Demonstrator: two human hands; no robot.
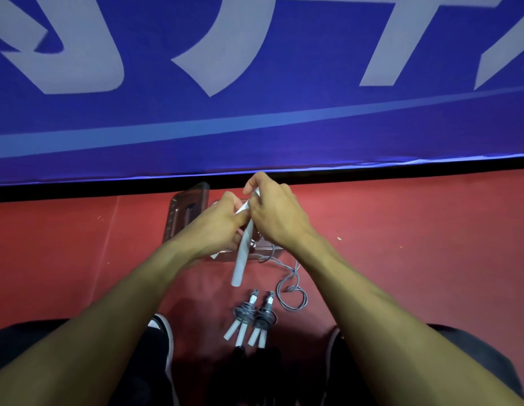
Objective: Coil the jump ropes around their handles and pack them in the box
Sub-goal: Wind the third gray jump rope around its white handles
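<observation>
White handles [243, 244] with trailing grey cord [291, 288], gripped in left hand [216, 227] and right hand [276, 213].

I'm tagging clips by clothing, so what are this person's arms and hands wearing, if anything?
Nothing shows on them. The left hand and right hand are bare, with no gloves, rings, watch or bands visible. Both forearms are uncovered all the way to the frame's lower edge; no sleeve comes into view.

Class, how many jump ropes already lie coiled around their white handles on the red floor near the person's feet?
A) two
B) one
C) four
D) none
A: two grey-corded bundles lie side by side on the red floor, while both hands hold a third rope's white handles.
</observation>
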